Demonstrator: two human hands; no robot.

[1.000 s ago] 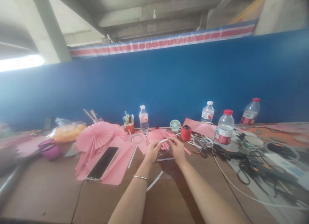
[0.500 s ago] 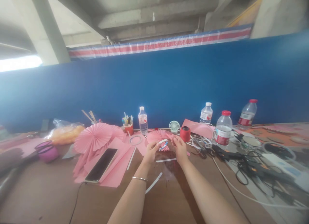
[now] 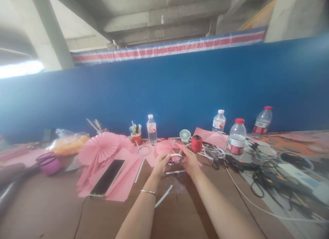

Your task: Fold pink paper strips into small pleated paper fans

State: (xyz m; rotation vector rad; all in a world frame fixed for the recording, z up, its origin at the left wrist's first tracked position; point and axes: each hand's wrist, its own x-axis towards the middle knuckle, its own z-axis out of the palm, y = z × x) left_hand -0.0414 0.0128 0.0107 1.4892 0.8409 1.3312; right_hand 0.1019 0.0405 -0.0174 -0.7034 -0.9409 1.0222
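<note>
My left hand (image 3: 160, 163) and my right hand (image 3: 189, 160) are close together over the brown table (image 3: 64, 211), both pinching a small white tape ring (image 3: 175, 158) between them. Just behind the ring lies a small pink pleated paper fan (image 3: 167, 147). A silver bangle sits on my left wrist. Thin white paper strips (image 3: 164, 194) lie on the table under and in front of my hands.
Larger pink paper fans (image 3: 99, 148) and pink sheets with a black phone (image 3: 108, 177) lie at left. A red pen cup (image 3: 136, 138), water bottles (image 3: 236, 136), a small white fan (image 3: 185, 135), a red cylinder (image 3: 196, 143) and tangled cables (image 3: 267, 180) fill the back and right.
My hands drew apart briefly with the tape ring in the left, then came back together on the ring. The view shifted slightly.
</note>
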